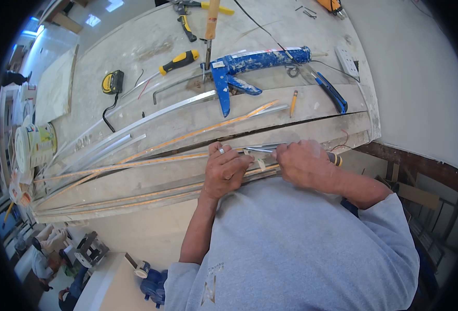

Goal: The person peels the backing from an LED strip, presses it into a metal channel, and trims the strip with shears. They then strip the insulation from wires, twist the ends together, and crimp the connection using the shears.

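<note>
My left hand (226, 168), with a ring on one finger, is closed around the end of a thin metal channel with an orange-yellow LED strip (161, 159) along it. My right hand (304, 163) grips a screwdriver (260, 150). Its shaft points left toward my left fingers, and its yellow-black handle end shows past the wrist. A small pale tab (261, 165) hangs between the two hands. More strips in channels (151, 196) lie along the near edge of the worktable. My fingers hide where the screwdriver tip meets the channel.
On the worktable (151, 52) lie a blue caulking gun (265, 59), a utility knife (331, 92), a pencil (294, 103), another screwdriver (180, 62), a tape measure (113, 82) and pliers (186, 27). A power strip (346, 61) sits by the right edge, a bucket (36, 145) at left.
</note>
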The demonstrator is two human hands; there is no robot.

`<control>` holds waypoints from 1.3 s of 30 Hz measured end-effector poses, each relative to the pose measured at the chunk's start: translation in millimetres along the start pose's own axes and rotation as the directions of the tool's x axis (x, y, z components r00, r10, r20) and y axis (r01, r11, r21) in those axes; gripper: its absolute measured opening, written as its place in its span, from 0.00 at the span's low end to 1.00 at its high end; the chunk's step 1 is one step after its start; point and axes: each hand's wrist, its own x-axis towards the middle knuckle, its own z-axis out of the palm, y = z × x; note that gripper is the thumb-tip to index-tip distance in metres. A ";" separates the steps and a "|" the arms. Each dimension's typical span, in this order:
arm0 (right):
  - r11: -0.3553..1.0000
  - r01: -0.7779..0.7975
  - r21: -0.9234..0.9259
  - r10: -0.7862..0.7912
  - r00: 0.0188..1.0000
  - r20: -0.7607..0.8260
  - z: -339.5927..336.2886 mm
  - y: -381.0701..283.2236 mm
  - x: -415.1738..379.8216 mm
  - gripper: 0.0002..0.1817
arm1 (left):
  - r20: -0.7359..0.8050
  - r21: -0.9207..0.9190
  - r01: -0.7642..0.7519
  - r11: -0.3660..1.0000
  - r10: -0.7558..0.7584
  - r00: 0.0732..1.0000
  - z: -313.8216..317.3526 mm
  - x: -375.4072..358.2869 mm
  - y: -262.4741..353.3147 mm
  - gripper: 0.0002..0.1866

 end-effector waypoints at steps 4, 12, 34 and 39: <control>0.994 0.094 0.059 -0.092 0.995 -0.031 -8.6 -0.2 -1.0 0.08 | -0.003 -0.001 -0.010 1.000 0.010 1.000 0.3 3.1 1.4 0.12; 0.968 0.244 -0.058 -0.241 0.969 0.049 -29.3 31.0 34.5 0.14 | 0.037 0.034 -0.028 0.999 0.027 0.999 0.3 1.5 -1.9 0.12; 0.991 0.135 0.000 -0.135 0.991 0.004 -7.2 11.5 8.6 0.12 | 0.022 -0.078 0.034 0.996 -0.033 0.999 -3.9 4.8 1.7 0.14; 0.989 0.146 -0.016 -0.144 0.985 0.090 -21.4 12.6 17.3 0.10 | 0.039 -0.083 0.052 0.995 -0.049 0.998 -3.8 4.5 2.2 0.13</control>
